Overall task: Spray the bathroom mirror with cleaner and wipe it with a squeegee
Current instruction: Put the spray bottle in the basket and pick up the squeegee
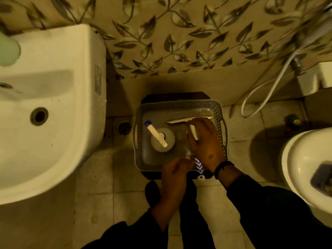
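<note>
Bathroom floor basket (179, 105): right hand (204, 141) grip pinches squeegee (188, 121); left hand (175, 174) grip unclear.

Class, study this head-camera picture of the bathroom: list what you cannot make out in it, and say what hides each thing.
- Squeegee in the grey basket: the right hand covers most of its handle.
- Left hand: blurred and dim, so what its fingers pinch is unclear.
- Spray bottle: seen from straight above, so its label is hidden.
- Mirror: outside the frame.
- Sink: cut off by the left edge.
- Toilet: cut off by the right edge.
</note>
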`<state>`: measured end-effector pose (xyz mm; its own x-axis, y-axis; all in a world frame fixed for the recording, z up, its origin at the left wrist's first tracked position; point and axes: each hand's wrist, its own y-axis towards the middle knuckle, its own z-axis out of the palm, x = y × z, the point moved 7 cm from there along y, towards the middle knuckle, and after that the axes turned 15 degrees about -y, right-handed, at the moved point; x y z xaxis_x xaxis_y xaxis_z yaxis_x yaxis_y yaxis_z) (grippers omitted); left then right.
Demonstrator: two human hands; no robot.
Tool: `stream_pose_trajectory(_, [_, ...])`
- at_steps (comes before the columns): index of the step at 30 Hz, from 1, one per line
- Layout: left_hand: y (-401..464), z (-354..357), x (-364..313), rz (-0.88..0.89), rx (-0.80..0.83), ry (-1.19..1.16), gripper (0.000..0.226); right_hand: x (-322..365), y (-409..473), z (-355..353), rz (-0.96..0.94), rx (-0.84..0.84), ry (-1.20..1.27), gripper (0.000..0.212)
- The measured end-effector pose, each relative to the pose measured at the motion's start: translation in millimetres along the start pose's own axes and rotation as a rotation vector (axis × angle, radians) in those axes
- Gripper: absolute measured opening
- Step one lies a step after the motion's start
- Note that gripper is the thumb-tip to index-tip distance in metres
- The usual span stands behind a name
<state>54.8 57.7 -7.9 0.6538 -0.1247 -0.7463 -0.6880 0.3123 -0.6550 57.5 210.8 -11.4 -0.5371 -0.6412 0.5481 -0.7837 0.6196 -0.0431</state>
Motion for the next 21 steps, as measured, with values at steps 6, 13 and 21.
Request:
stream_pose_trajectory(6, [44.4,49.5,5.2,-0.062,-0.027,-0.037,0.033,-40.4,4.5,-12.5,0.377,-0.099,0.211,0.019])
stream_pose_trajectory(13, [88.4,41.4,21.6,-0.125,-0.182,-0.118,0.036,-66.3,-12.4,35.8,0.570,0.000,0.282,0.026])
stream_pose_trajectory(21, [104.7,35.9,45.9,-0.332,-0.236,0.017,0.024,-78.4,-34.1,65.7,0.691,0.135,0.227,0.039])
